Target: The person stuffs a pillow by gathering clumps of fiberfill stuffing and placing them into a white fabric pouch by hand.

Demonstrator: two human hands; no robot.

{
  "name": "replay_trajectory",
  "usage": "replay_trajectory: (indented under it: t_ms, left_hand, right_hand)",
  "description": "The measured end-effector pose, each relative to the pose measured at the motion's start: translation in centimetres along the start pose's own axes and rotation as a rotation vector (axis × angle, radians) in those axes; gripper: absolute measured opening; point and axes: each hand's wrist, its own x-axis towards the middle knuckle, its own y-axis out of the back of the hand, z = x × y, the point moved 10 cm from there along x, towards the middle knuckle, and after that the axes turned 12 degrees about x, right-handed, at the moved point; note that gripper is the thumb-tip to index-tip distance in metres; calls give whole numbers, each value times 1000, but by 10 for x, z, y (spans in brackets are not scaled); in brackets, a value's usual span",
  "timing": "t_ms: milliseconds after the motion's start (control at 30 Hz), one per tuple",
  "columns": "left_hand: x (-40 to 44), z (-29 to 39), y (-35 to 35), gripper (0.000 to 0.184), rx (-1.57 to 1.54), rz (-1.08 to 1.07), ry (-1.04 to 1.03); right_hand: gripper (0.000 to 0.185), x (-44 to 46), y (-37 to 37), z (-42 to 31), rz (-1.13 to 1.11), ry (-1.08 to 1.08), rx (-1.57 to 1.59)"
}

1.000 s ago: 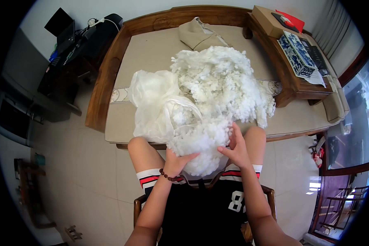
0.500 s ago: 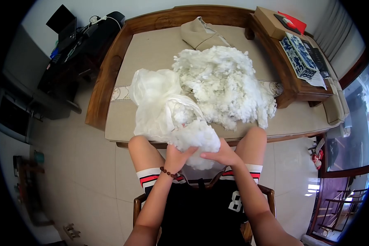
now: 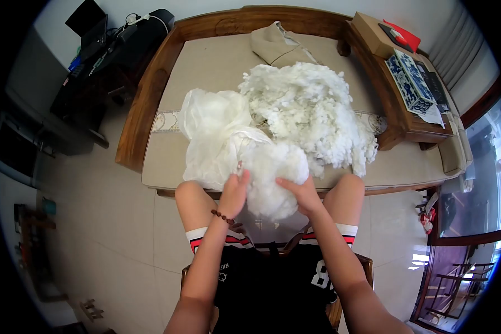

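Left hand [image 3: 235, 193], right hand [image 3: 303, 195] half-curled round white stuffing [image 3: 275, 181] — beige-cushioned daybed [image 3: 211, 61] ahead, tiled floor [image 3: 122, 222] below

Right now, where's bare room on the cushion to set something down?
Free: the cushion patch between left armrest, white bag and beige cover; also front right, between fluff pile and wooden side table. Crowded: front centre, with bag, pile, and left hand and right hand holding a fluff clump.

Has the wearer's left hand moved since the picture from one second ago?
Yes. The left hand has moved forward, higher in the view, judged against the front edge of the cushioned bench.
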Motion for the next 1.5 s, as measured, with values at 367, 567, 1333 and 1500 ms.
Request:
replay_trajectory:
  t_ms: [367,567,1333,1500]
  left_hand:
    - [71,36,40,22,609,217,-236]
    - [13,108,40,6,539,261,-690]
    - [-54,106,19,12,338,215,-660]
    - [-28,46,46,16,246,240,-206]
  right_hand:
    - [40,72,-12,25,60,244,-536]
    - [47,91,-55,68,-126,-19,-719]
    - [49,182,-18,159,-149,143,403]
    - [74,112,-37,69,-59,-12,-1129]
